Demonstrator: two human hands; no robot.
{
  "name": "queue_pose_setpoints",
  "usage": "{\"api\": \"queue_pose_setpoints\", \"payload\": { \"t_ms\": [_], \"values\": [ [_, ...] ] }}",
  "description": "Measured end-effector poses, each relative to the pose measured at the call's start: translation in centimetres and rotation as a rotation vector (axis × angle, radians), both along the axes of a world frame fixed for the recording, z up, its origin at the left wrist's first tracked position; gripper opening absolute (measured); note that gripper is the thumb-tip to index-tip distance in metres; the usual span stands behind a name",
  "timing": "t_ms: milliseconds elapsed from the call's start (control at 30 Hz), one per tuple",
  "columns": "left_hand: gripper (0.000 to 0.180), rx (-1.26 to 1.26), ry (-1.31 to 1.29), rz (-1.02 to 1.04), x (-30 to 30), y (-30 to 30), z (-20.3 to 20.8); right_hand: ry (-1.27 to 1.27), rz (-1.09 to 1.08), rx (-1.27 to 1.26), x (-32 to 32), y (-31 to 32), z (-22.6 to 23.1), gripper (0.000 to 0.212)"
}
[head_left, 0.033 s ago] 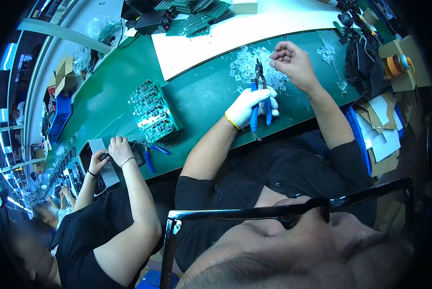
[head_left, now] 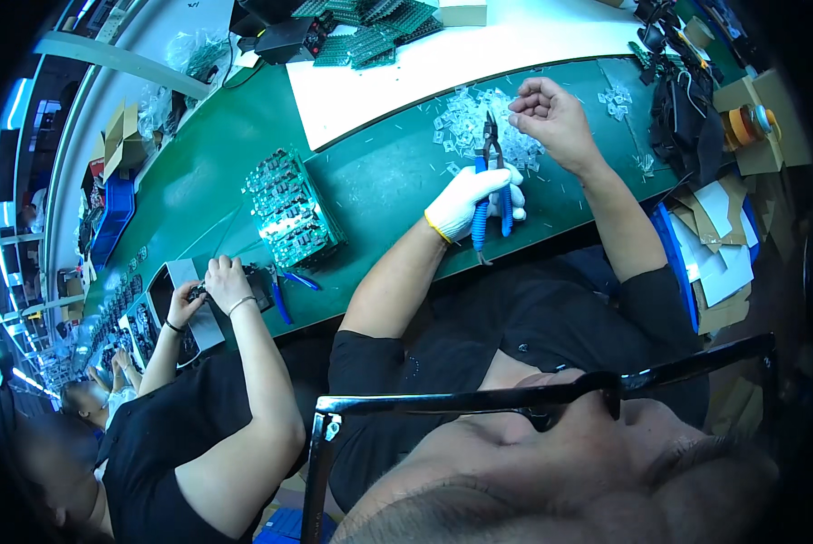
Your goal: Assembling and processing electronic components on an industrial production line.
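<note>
My left hand (head_left: pixel 474 201) wears a white knit glove with a yellow cuff edge. It is closed around a pair of pliers (head_left: pixel 490 136) with blue handles, whose dark jaws point away from me. Those jaws reach over a heap of small clear plastic pieces (head_left: pixel 461 116) on the green bench. My bare right hand (head_left: pixel 551 118) hovers at the right side of the heap, its fingers curled in toward the thumb. Whatever may be between those fingertips is too small to make out.
Left of me stands a stack of green circuit boards (head_left: pixel 288 213). A co-worker's hands (head_left: pixel 220 288) work at a grey box, beside blue-handled pliers (head_left: pixel 282 295). More boards (head_left: pixel 370 41) lie on the white sheet (head_left: pixel 334 109). A blue bin (head_left: pixel 683 263) with cardboard is at right.
</note>
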State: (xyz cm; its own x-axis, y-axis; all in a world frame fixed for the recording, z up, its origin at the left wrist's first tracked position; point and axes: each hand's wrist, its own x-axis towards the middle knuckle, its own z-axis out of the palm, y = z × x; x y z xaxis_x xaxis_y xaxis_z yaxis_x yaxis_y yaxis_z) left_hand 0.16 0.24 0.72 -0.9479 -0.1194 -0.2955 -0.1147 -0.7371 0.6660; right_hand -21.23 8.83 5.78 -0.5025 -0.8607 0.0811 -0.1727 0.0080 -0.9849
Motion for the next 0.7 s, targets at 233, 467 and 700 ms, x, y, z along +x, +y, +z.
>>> {"api": "queue_pose_setpoints", "payload": {
  "t_ms": [233,467,700],
  "values": [
    [0.046,-0.157,-0.024,-0.042,-0.2,0.2,0.8,0.056,0.025,-0.003,0.3,-0.2,0.2,0.034],
    [0.027,-0.137,-0.067,0.082,0.1,1.0,1.9,0.108,0.001,-0.013,0.1,-0.1,-0.1,0.034],
    [0.039,0.176,0.214,0.069,-0.8,-0.2,-1.8,0.316,-0.024,0.017,-0.5,0.3,-2.4,0.027]
  ]
}}
